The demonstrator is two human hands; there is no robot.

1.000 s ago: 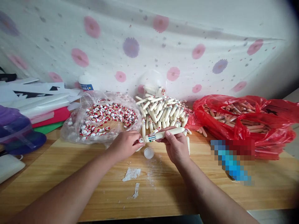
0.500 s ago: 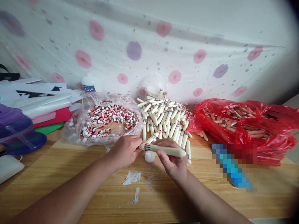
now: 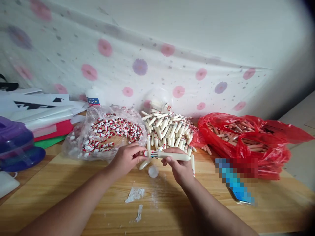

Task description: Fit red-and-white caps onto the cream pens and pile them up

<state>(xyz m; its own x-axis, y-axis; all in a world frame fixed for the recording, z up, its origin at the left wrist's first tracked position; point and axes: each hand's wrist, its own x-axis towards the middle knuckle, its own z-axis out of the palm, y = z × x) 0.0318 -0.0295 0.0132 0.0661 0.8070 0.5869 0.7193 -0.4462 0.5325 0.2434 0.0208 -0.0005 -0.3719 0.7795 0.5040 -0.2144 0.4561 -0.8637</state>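
Note:
My right hand (image 3: 181, 167) is closed round a thick cream multicolour pen (image 3: 172, 155), held level with its coloured sliders toward the left. At the pen's left end, my left hand (image 3: 125, 160) pinches a small red-and-white figure topper (image 3: 143, 153). The topper and pen end meet or nearly meet; I cannot tell if they are joined. Just below lies a small round clear cap (image 3: 153, 171). Behind my hands is a heap of similar cream pens (image 3: 169, 127). A clear plastic bag (image 3: 83, 131) full of red-and-white toppers (image 3: 105, 127) lies open behind my left hand.
A red plastic bag (image 3: 273, 157) with pinkish pens stands at the right, near a blurred blue flat object (image 3: 236, 183). Dried white scraps (image 3: 135, 194) lie in front. A white bottle (image 3: 93, 96), papers (image 3: 49, 113) and a purple-blue container (image 3: 21, 147) are at the left.
The topper now shows between my left fingers at the pen's end, where it was mostly hidden before. The pen is more level. The view has shifted slightly.

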